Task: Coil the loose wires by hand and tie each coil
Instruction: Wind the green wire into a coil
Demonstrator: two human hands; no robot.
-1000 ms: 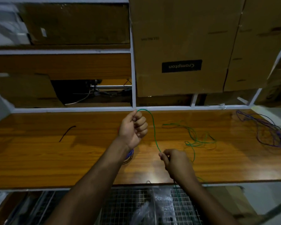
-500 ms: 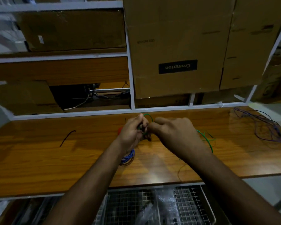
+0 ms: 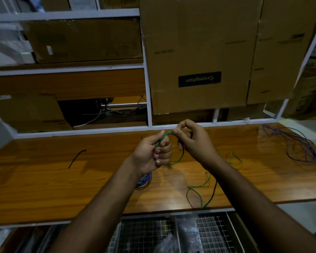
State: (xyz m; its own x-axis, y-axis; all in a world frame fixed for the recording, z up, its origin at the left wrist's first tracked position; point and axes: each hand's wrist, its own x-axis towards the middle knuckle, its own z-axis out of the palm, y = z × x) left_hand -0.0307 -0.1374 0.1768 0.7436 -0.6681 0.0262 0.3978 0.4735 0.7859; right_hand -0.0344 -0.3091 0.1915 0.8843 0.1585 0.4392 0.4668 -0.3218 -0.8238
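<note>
Up close, wire basket (image 3: 215,232): it sits below the bench edge at your knees, holding what looks like clear plastic, though the dim light leaves that uncertain.
Slack: the green wire (image 3: 199,190) trails over the wooden bench (image 3: 44,179) to its front edge, lying loose so it can feed into the loop you are building.
Blue coil (image 3: 144,181): it rests on the bench under your left wrist, apparently a bundle already wound.
Left hand (image 3: 151,154): your fingers are curled round the gathered green turns, thumb pressing on top, acting as the anchor.
Right hand (image 3: 193,141): thumb and forefinger pinch the top of the green loop just beside your left thumb, the other fingers loosely bent, guiding the next turn into place.
Waiting work: a purple wire (image 3: 297,145) sprawls uncoiled at far right, and a short black piece (image 3: 77,158) lies well apart to the left.
Backdrop: a cardboard box (image 3: 199,57) on white racking.
</note>
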